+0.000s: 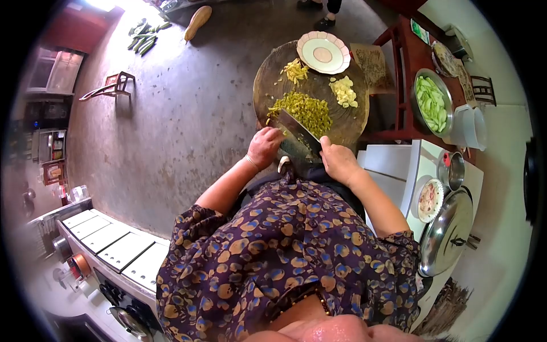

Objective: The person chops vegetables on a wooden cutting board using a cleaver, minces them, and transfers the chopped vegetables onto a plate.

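Observation:
My right hand [340,162] grips the handle of a cleaver [299,131], whose broad blade slants up to the left at the near side of a round wooden chopping board [351,124]. Beside the blade's far end is my left hand [264,148], its fingers curled together at the board's near edge; whatever they hold is hidden. Just beyond the blade lies a heap of chopped green vegetable [305,110]. Farther back are a small pile of yellowish strips [296,70] and a pile of pale chopped pieces [344,92]. A scallop-edged plate [342,52] rests on the board's far side.
At right, a metal bowl of green slices [431,102] stands on a red table [400,74]. Nearer is a large lidded pan [447,233]. On the floor lie a squash [198,24] and long green vegetables [142,43], with a small stool [117,84] at left. Another person's feet [324,23] show beyond.

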`<action>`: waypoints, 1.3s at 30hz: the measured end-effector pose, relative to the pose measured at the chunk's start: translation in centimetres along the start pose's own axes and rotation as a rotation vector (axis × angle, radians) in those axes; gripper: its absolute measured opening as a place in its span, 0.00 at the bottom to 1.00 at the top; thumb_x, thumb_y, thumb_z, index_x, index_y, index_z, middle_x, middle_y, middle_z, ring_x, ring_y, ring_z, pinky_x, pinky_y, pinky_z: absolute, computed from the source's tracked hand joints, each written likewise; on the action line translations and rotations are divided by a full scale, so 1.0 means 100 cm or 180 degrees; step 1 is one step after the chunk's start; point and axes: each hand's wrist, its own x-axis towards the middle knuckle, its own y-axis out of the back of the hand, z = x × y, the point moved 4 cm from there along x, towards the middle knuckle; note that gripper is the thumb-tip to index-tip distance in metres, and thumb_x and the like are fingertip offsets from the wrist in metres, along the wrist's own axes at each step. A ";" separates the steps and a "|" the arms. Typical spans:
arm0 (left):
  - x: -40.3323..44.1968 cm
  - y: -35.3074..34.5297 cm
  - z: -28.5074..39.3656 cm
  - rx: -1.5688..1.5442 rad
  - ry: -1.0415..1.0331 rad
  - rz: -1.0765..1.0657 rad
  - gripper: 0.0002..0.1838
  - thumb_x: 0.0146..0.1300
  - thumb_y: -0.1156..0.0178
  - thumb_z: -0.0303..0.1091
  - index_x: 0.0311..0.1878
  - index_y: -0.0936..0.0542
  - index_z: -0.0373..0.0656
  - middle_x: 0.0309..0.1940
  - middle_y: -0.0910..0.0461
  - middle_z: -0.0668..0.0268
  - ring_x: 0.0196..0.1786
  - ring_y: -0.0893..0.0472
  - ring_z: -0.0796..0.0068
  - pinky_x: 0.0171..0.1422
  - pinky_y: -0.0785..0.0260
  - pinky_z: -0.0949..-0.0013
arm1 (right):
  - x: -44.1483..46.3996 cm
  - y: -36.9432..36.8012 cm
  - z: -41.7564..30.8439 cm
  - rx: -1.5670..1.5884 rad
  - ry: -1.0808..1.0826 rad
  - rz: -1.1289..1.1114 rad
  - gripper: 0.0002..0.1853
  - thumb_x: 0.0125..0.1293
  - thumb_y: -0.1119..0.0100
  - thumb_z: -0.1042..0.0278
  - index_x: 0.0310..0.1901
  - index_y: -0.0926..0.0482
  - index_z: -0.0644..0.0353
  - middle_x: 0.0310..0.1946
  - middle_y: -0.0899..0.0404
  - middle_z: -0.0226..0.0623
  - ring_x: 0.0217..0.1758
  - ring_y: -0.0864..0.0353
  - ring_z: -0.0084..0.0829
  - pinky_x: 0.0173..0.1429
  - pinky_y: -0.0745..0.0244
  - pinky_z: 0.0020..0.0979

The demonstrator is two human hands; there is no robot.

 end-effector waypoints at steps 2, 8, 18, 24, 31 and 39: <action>0.004 0.001 0.000 -0.0084 0.0027 0.0036 0.13 0.48 0.41 0.24 0.40 0.19 0.42 0.43 0.21 0.60 0.46 0.21 0.57 0.50 0.26 0.59 | -0.001 0.003 -0.006 -0.0007 0.0038 -0.0105 0.12 0.67 0.48 0.70 0.44 0.40 0.65 0.24 0.22 0.56 0.32 0.21 0.58 0.36 0.29 0.55; 0.002 -0.004 -0.004 -0.0109 -0.0031 -0.0039 0.15 0.47 0.41 0.26 0.41 0.19 0.41 0.43 0.21 0.60 0.47 0.21 0.57 0.50 0.26 0.60 | 0.019 -0.017 0.004 0.0232 0.0037 0.0019 0.14 0.67 0.47 0.68 0.45 0.40 0.65 0.24 0.22 0.56 0.32 0.21 0.59 0.36 0.29 0.54; 0.043 0.021 -0.035 -0.0105 0.1057 0.1333 0.04 0.57 0.36 0.30 0.36 0.18 0.43 0.36 0.19 0.60 0.41 0.20 0.57 0.45 0.26 0.58 | -0.003 0.014 0.008 0.0162 -0.0130 0.0393 0.13 0.68 0.49 0.68 0.45 0.40 0.65 0.22 0.23 0.55 0.29 0.22 0.58 0.34 0.29 0.54; 0.046 0.016 -0.067 0.0371 0.1285 0.0247 0.05 0.51 0.33 0.33 0.33 0.17 0.49 0.31 0.23 0.63 0.41 0.22 0.58 0.48 0.29 0.58 | -0.005 0.009 0.006 0.0156 -0.0097 0.0385 0.13 0.68 0.49 0.68 0.45 0.39 0.66 0.22 0.23 0.54 0.29 0.21 0.57 0.34 0.29 0.54; 0.014 0.023 -0.055 0.0234 0.1526 0.0192 0.03 0.52 0.33 0.34 0.29 0.17 0.49 0.32 0.22 0.63 0.40 0.22 0.58 0.47 0.28 0.58 | -0.008 0.003 0.001 0.0196 0.0019 0.0370 0.13 0.68 0.48 0.69 0.47 0.37 0.66 0.22 0.22 0.54 0.29 0.21 0.56 0.33 0.29 0.53; 0.009 0.018 -0.017 0.0422 0.0950 -0.0018 0.07 0.55 0.35 0.35 0.36 0.18 0.44 0.34 0.23 0.61 0.41 0.23 0.57 0.48 0.29 0.59 | -0.001 0.004 -0.005 0.0016 -0.0034 0.0295 0.13 0.68 0.48 0.69 0.46 0.39 0.66 0.22 0.23 0.54 0.29 0.21 0.56 0.33 0.29 0.53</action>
